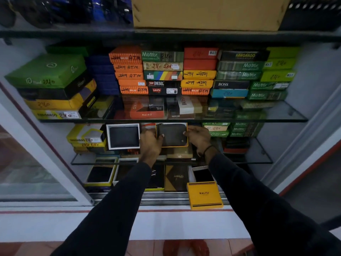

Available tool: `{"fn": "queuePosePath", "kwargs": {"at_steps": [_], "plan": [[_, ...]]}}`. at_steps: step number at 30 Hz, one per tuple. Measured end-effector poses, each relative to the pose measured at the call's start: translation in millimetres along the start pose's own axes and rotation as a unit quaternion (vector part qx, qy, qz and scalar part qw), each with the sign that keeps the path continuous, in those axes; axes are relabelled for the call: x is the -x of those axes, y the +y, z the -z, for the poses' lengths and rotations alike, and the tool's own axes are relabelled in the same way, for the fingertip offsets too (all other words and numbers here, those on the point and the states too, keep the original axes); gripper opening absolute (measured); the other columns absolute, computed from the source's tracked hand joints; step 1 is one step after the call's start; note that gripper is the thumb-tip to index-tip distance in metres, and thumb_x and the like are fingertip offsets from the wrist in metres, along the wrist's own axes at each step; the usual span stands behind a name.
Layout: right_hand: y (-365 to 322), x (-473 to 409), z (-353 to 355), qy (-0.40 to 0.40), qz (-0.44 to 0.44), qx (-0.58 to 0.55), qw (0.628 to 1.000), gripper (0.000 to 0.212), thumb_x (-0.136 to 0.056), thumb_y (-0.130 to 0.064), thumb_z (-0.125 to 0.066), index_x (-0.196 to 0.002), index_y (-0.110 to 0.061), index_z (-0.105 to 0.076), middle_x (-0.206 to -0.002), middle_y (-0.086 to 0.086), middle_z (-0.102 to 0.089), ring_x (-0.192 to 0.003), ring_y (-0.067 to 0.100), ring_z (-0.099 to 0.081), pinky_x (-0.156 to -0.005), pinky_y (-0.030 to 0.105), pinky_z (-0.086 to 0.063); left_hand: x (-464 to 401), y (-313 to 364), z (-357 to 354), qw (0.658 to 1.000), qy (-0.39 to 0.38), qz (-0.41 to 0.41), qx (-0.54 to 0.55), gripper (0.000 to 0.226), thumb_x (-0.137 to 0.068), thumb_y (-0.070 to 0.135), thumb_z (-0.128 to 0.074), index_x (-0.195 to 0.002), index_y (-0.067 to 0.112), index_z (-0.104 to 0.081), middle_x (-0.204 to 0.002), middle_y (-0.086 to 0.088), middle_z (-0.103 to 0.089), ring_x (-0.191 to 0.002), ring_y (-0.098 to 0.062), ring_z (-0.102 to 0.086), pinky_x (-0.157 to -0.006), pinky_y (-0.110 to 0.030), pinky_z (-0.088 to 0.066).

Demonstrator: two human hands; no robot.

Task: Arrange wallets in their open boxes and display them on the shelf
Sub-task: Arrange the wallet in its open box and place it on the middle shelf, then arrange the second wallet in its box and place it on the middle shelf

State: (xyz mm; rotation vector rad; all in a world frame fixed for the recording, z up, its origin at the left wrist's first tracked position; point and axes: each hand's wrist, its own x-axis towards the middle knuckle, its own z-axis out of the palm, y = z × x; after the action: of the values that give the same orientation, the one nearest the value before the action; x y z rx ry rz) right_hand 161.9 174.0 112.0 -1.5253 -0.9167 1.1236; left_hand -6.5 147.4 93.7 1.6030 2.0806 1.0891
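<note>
A dark wallet (172,134) lies in an open orange-rimmed box (187,143) that stands tilted up on the middle glass shelf (258,159). My left hand (150,143) grips the box's left side, thumb on the wallet. My right hand (198,137) holds the right side, thumb on the wallet's edge. Just left of it stands a white-rimmed open box (108,135) holding another dark wallet (124,136). A yellow Balisi box lid (204,195) rests at the cabinet's front edge.
Stacks of closed coloured wallet boxes (199,74) fill the upper glass shelf (295,117). More green boxes (241,129) stand right of my hands. Open boxes with wallets (100,174) lie on the bottom level. A sliding glass door (27,163) is at the left.
</note>
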Motion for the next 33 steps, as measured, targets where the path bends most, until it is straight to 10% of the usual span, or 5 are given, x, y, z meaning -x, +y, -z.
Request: {"fn": "queuePosePath", "kwargs": {"at_steps": [8,12,19,26,33], "plan": [[60.7,43.0,75.7,0.185,0.210,0.083,0.956,0.007,-0.080,-0.021,-0.068,-0.077,-0.026,-0.073,-0.065,-0.012,-0.066,-0.067,-0.006,-0.065,-0.063,-0.001,-0.041,106.9,-17.9,-25.2,0.966,0.070,-0.230,0.095,0.019,-0.096,0.020,-0.057,-0.111,0.014,-0.065,-0.118,-0.004,-0.056,-0.095,-0.005,-0.055,-0.078,-0.011,-0.047],[143.3,69.2,124.9,0.199,0.139,0.145,0.959,0.014,-0.084,-0.023,-0.064,-0.072,-0.018,-0.068,-0.063,0.000,-0.068,-0.062,0.015,-0.066,-0.063,0.025,-0.053,161.8,-37.5,-73.8,0.924,-0.120,-0.362,-0.030,0.021,-0.090,0.029,-0.060,-0.107,0.018,-0.063,-0.110,0.000,-0.057,-0.095,-0.011,-0.056,-0.078,-0.030,-0.054],[199.7,84.9,157.0,0.019,-0.077,0.231,0.970,0.031,-0.098,-0.021,-0.049,-0.083,0.001,-0.066,-0.081,0.017,-0.066,-0.080,0.032,-0.060,-0.078,0.048,-0.051,161.3,-9.1,-148.0,0.862,-0.332,-0.277,-0.265,0.111,-0.060,0.065,-0.077,-0.149,0.017,-0.031,-0.156,-0.010,-0.037,-0.135,-0.033,-0.038,-0.108,-0.048,-0.033],[175.4,77.1,165.6,-0.038,-0.262,0.092,0.960,0.023,-0.099,-0.032,-0.040,-0.094,-0.022,-0.059,-0.103,0.008,-0.067,-0.084,0.024,-0.059,-0.066,0.031,-0.035,152.2,6.6,-171.0,0.849,-0.351,-0.304,-0.254,0.118,-0.053,0.061,-0.084,-0.149,0.023,-0.027,-0.141,-0.007,-0.050,-0.125,-0.030,-0.048,-0.106,-0.046,-0.035],[200.3,66.0,164.9,-0.032,-0.128,0.315,0.940,0.026,-0.084,-0.032,-0.065,-0.062,-0.018,-0.065,-0.075,0.006,-0.066,-0.081,0.025,-0.062,-0.069,0.034,-0.045,128.9,-15.6,-105.1,0.901,-0.374,-0.211,-0.071,0.134,-0.042,0.058,-0.079,-0.152,0.052,-0.004,-0.157,0.005,-0.024,-0.142,-0.038,-0.032,-0.113,-0.064,-0.034]]}}
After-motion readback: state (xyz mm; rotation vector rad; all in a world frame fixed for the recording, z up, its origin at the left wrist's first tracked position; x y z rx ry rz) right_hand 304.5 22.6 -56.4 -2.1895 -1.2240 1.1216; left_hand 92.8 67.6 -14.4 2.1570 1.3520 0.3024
